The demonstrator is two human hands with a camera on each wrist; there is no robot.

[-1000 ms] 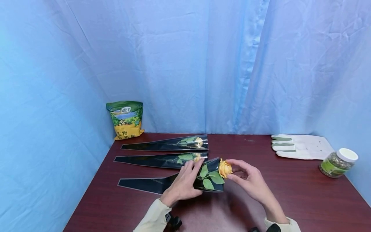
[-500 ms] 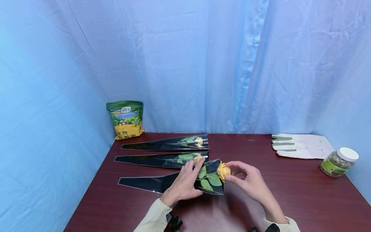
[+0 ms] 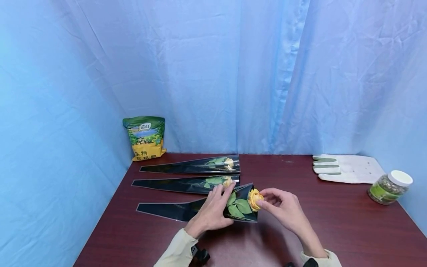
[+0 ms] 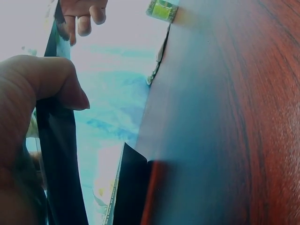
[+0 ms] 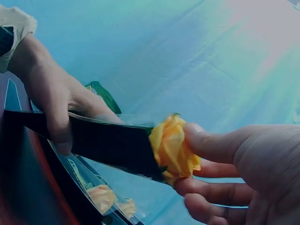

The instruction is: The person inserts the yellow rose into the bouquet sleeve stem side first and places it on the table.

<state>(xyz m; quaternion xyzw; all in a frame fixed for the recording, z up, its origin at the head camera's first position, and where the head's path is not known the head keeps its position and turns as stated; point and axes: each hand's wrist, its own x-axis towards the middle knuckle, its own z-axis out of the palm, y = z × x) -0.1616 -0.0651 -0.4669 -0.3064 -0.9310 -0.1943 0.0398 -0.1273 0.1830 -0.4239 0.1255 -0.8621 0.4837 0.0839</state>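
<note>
A yellow rose point(image 3: 255, 200) with green leaves lies in a black flower sleeve point(image 3: 161, 210), its bloom at the sleeve's wide open end. My left hand point(image 3: 211, 212) grips that sleeve across its width. In the left wrist view the thumb point(image 4: 58, 77) bends over the sleeve's edge. At the mouth, my right hand point(image 3: 287, 208) pinches the bloom between thumb and fingers; the right wrist view shows its petals point(image 5: 174, 150) close up. The held sleeve's wide end is raised off the table. The left fingertips overlap the neighbouring sleeve point(image 3: 173, 184) in the head view.
Behind lie two sleeved yellow roses side by side, the farthest sleeve point(image 3: 186, 167) near the curtain point(image 3: 200, 92). A fertilizer bag point(image 3: 144, 139) stands at the back left. White gloves point(image 3: 353, 170) and a jar with a white lid point(image 3: 388, 188) are on the right of the table point(image 3: 360, 230).
The right hand has shifted slightly left, pushing the rose a little deeper into the sleeve. The bloom now overlaps the sleeve's mouth. My left hand has held its place.
</note>
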